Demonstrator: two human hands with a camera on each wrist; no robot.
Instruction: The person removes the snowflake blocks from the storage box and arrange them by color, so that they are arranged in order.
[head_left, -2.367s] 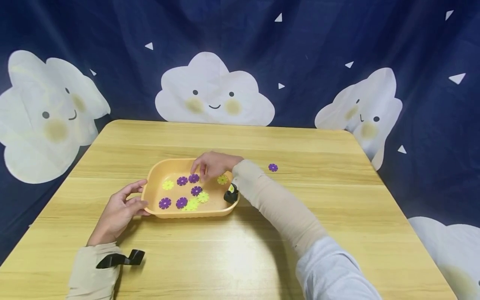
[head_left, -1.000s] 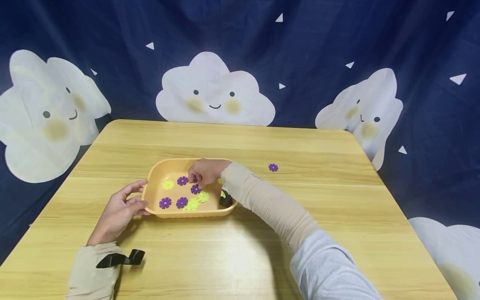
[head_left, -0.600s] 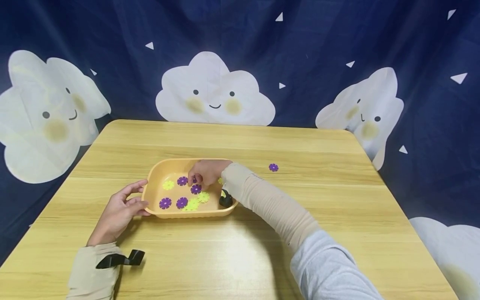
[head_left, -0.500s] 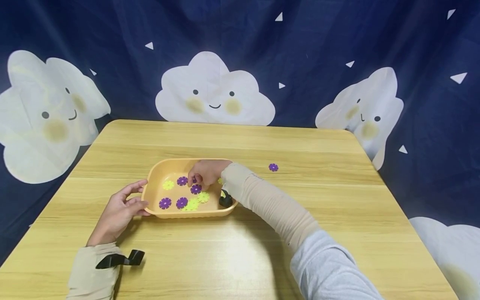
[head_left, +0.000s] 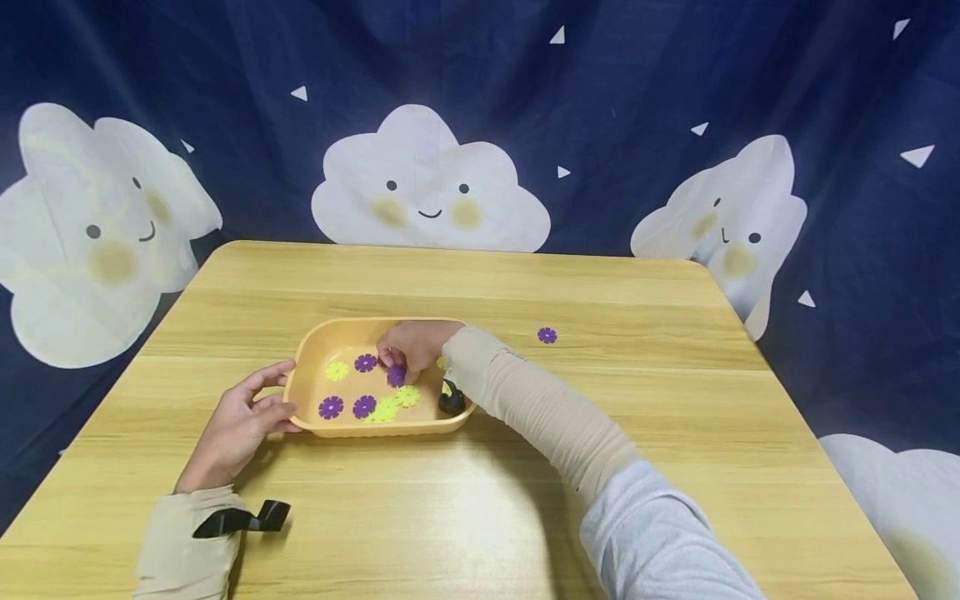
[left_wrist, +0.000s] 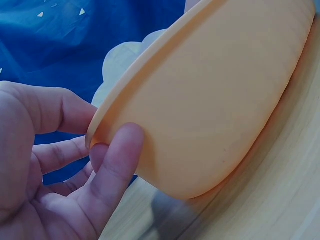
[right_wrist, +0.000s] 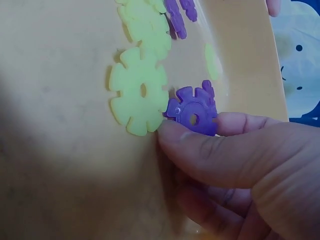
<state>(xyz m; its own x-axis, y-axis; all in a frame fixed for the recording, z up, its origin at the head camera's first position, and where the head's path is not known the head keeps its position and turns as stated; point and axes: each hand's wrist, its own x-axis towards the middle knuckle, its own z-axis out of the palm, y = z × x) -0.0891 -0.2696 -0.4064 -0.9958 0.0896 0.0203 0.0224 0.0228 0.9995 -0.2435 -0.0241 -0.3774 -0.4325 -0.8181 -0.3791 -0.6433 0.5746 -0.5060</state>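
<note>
A shallow orange plastic tray (head_left: 352, 430) stands on the table with several flower-shaped plastic discs in it, purple and yellow. My left hand (head_left: 243, 417) grips its left end; in the left wrist view the thumb (left_wrist: 122, 155) presses the outer wall below the rim. Inside the tray, my right hand (head_left: 412, 346) pinches a purple notched disc (right_wrist: 192, 111) between thumb and fingers, tilted up. Beside the thumb lies a yellow disc (right_wrist: 140, 92). Two purple discs lie nearer the tray's front, one of them a purple disc (head_left: 331, 407) at left.
One purple disc (head_left: 547, 335) lies on the wooden table (head_left: 637, 400) right of the tray. A black strap end (head_left: 243, 518) sticks out from the left wrist wrap. Behind the table hangs a dark blue curtain (head_left: 600, 83) with cloud prints.
My right hand has come down further into the tray and taken hold of a purple disc, which lay flat and now stands tilted. The left hand and the tray have stayed put.
</note>
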